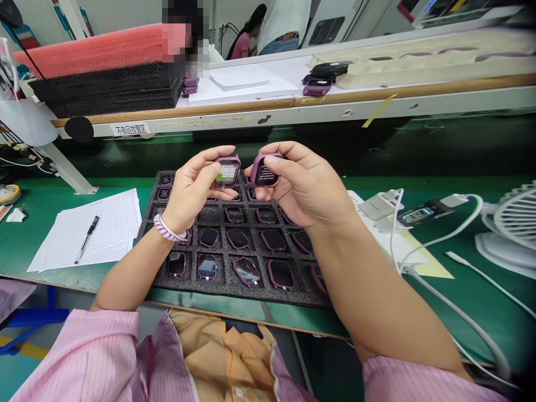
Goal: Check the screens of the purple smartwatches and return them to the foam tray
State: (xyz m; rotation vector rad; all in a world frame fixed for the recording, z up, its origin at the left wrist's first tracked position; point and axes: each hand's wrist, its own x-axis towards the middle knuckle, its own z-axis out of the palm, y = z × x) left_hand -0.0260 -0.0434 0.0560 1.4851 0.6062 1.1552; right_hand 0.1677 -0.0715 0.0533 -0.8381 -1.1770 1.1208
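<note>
My left hand (200, 177) grips a purple smartwatch case (228, 172) by its edges, its screen lit with white and green. Close beside it, my right hand (293, 181) holds a second purple smartwatch case (264, 171), whose dark screen shows lines of white text. The two watches are held apart, above a black foam tray (226, 293). Rows of purple-rimmed watch cases lie in the tray's compartments, most with dark screens and a few lit with text. My forearms and hands hide part of the tray.
Printed sheets (121, 218) with a black pen (87, 240) lie left. On the right are white cables, a charger (380, 205), another watch (416, 215) and a white fan (517, 218). A raised shelf (259, 111) behind bears foam slabs (104, 78) and more watches. People sit beyond.
</note>
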